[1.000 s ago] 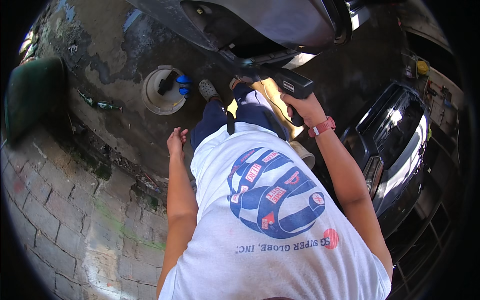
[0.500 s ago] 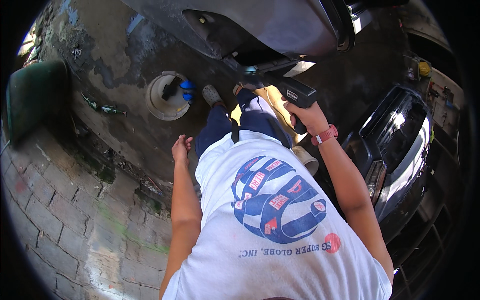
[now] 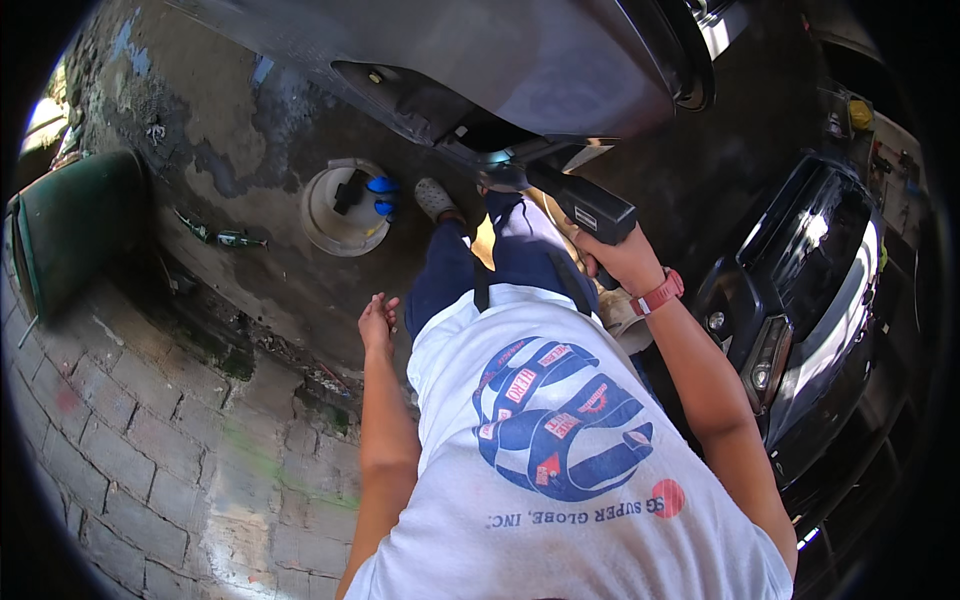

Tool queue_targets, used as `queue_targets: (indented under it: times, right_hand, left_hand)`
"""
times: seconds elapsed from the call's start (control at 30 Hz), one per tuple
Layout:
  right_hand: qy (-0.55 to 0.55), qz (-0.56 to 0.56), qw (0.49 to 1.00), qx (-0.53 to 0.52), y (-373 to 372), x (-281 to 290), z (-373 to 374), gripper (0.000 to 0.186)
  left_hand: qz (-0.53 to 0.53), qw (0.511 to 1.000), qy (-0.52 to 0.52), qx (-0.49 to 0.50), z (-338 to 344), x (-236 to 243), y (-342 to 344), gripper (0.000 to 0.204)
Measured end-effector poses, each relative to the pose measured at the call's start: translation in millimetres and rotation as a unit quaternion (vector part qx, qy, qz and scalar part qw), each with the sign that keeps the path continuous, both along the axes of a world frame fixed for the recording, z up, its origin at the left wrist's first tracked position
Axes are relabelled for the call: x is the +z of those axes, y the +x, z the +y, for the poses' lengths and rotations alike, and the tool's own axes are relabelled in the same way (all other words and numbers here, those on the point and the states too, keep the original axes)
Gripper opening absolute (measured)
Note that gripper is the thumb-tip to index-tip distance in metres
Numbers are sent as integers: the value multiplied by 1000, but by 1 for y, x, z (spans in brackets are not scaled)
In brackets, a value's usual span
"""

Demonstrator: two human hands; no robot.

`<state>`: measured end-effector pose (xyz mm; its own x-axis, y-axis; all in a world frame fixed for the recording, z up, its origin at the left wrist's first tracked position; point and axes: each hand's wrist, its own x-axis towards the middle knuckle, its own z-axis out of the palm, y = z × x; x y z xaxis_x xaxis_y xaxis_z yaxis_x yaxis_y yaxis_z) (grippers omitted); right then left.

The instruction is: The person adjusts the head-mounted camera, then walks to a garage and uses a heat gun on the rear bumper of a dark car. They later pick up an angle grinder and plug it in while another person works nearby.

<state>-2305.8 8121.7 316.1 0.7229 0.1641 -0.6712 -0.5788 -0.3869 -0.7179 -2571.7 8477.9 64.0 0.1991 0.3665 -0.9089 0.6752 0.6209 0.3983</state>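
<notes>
My right hand [image 3: 632, 262] is wrapped round the grip of a black pistol-grip tool [image 3: 604, 212]; its exact kind does not show. The tool's front end points at the lower edge of a glossy dark grey car body panel [image 3: 540, 75], where a small teal glow shows. Whether tool and panel touch I cannot tell. At my left side hangs my left hand [image 3: 379, 322], empty, its fingers loosely bent and apart.
A round white bucket [image 3: 318, 225] holding blue and black items stands on the stained concrete. Green bottles [image 3: 222, 236] lie left of it, near a dark green curved object [image 3: 85, 215]. On the right is a black car part with a headlight [image 3: 762, 370].
The view has shifted slightly, so the panel sits further left and the floor things lower. My right hand keeps its hold on the tool; my left hand still hangs at my side.
</notes>
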Motion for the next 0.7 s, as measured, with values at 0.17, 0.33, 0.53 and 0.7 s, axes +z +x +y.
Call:
queue_targets:
  times: [0.17,0.33,0.53,0.7]
  right_hand:
    - [-34,27,999,17,-6,-3,-5,26]
    - [-45,16,998,32,-11,-3,-10,27]
    - [-26,9,999,41,-15,2,-8,29]
    - [-46,14,998,43,-17,6,-5,30]
  left_hand:
    - [2,1000,1,-13,-2,8,4,37]
    - [-15,1000,5,-15,-7,17,15,37]
    - [-52,998,15,-11,-10,22,24,37]
    - [-34,999,4,-30,-9,20,23,40]
